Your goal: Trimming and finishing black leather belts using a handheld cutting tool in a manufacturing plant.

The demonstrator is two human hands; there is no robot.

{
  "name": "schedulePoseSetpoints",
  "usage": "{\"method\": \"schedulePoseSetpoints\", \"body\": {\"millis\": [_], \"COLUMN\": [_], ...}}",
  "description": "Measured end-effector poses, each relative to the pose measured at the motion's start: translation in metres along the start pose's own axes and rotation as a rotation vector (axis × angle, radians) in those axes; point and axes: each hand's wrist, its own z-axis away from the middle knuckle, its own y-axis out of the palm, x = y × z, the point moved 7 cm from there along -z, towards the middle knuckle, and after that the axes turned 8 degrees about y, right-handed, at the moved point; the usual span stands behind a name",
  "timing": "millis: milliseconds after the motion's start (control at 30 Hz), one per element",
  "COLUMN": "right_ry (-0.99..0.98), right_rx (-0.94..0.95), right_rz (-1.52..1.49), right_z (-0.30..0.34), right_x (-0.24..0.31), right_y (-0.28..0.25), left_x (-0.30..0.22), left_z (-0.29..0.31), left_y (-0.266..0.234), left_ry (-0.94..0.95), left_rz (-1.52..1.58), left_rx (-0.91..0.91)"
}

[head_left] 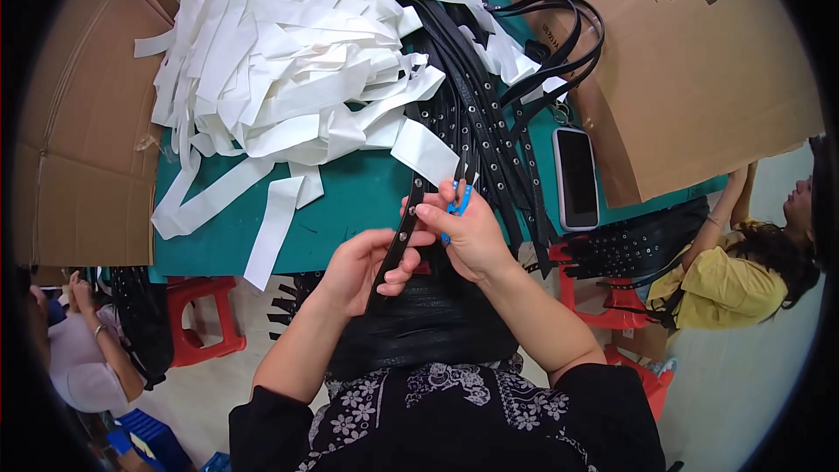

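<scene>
My left hand (367, 269) is closed around the end part of a black belt strap (404, 234) with metal eyelets. The strap slants up from that hand past my right fingers. My right hand (476, 236) grips small blue-handled thread snips (460, 199), their dark blades pointing away from me. Its thumb and fingertips also meet the strap near an eyelet. Just beyond the hands lies a white strip (426, 150). More black eyeleted straps (489, 135) run in a bundle across the table, and some black material covers my lap.
A large heap of white strips (288, 61) covers the left of the green table (341, 197). A phone (575, 179) lies beside a cardboard box (690, 96) on the right; another carton (83, 140) stands left. Co-workers sit on both sides near red stools (203, 319).
</scene>
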Motion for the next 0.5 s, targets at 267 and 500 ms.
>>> {"method": "schedulePoseSetpoints", "body": {"millis": [267,500], "right_ry": [-0.034,-0.205], "right_rx": [-0.050,-0.162], "right_rz": [-0.455,-0.460], "right_z": [-0.036,-0.039], "right_x": [0.034,0.091], "right_y": [-0.007,-0.055], "left_x": [-0.008,0.024], "left_z": [0.025,0.185], "left_y": [-0.004,-0.132], "left_ry": [0.070,-0.198], "left_rz": [-0.717,-0.725], "left_rx": [0.005,0.050]}}
